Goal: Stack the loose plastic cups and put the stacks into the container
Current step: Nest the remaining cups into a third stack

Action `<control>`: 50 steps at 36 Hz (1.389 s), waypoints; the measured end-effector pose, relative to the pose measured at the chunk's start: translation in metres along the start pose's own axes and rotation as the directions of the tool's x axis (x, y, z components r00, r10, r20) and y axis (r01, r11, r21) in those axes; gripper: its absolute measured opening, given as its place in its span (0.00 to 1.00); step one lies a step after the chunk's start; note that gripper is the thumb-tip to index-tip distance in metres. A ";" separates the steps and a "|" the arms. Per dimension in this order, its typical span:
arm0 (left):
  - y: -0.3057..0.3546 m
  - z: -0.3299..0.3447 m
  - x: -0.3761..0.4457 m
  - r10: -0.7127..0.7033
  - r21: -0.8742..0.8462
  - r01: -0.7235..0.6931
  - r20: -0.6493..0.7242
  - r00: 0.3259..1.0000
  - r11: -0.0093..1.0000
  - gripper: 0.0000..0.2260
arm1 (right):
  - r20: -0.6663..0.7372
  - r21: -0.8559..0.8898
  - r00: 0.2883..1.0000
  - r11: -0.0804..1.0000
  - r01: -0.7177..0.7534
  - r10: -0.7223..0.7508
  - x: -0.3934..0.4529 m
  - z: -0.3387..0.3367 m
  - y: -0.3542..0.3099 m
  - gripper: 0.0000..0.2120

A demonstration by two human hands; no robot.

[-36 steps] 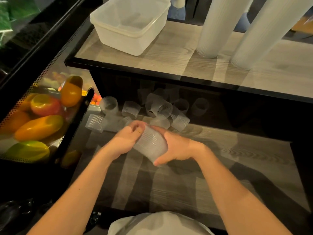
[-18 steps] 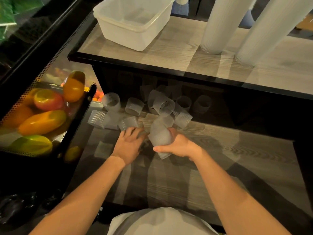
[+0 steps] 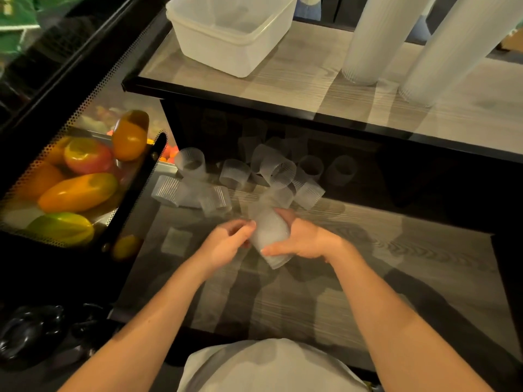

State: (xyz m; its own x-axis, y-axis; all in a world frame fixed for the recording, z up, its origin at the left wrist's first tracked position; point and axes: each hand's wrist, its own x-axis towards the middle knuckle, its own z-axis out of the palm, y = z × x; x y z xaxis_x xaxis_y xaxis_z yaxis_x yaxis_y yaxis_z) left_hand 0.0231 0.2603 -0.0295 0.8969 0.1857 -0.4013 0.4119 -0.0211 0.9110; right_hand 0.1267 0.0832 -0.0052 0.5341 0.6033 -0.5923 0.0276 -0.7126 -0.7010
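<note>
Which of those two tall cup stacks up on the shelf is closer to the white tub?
The left tall stack; it stands nearer the tub than the right stack.

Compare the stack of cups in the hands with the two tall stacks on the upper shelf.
The held stack is short and tilted, gripped by the right hand with the left hand at its side; the tall stacks stand upright on the shelf, untouched. Both are ribbed, translucent plastic.
</note>
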 end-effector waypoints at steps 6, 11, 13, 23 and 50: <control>-0.019 -0.022 0.020 0.222 0.474 -0.050 -0.316 0.923 0.879 0.20 | -0.046 0.101 0.999 0.995 -0.002 0.007 0.004 0.002 -0.001 0.46; -0.035 -0.051 0.056 0.379 0.948 0.022 -0.149 0.913 0.318 0.32 | -0.066 0.151 0.998 0.989 0.000 0.010 0.006 0.007 -0.002 0.42; -0.037 -0.055 0.064 0.403 0.979 0.039 -0.119 0.907 0.202 0.28 | -0.072 0.134 0.997 0.991 -0.003 0.013 0.005 0.008 -0.002 0.42; -0.007 -0.054 0.049 0.285 0.427 -0.135 -0.311 0.907 0.894 0.12 | -0.061 0.142 0.998 0.990 -0.023 0.032 0.000 0.002 -0.002 0.41; -0.041 -0.123 0.076 0.281 0.878 0.063 -0.219 0.934 0.474 0.35 | 0.023 0.038 0.999 0.998 -0.040 0.039 0.027 0.015 -0.041 0.31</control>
State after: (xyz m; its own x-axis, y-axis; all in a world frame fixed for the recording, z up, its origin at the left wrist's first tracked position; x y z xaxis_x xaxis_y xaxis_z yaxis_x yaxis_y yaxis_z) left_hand 0.0549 0.3966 -0.0856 0.9186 0.3827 -0.0982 0.3932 -0.8611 0.3223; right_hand 0.1269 0.1342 0.0016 0.5151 0.5830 -0.6284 -0.0261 -0.7221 -0.6913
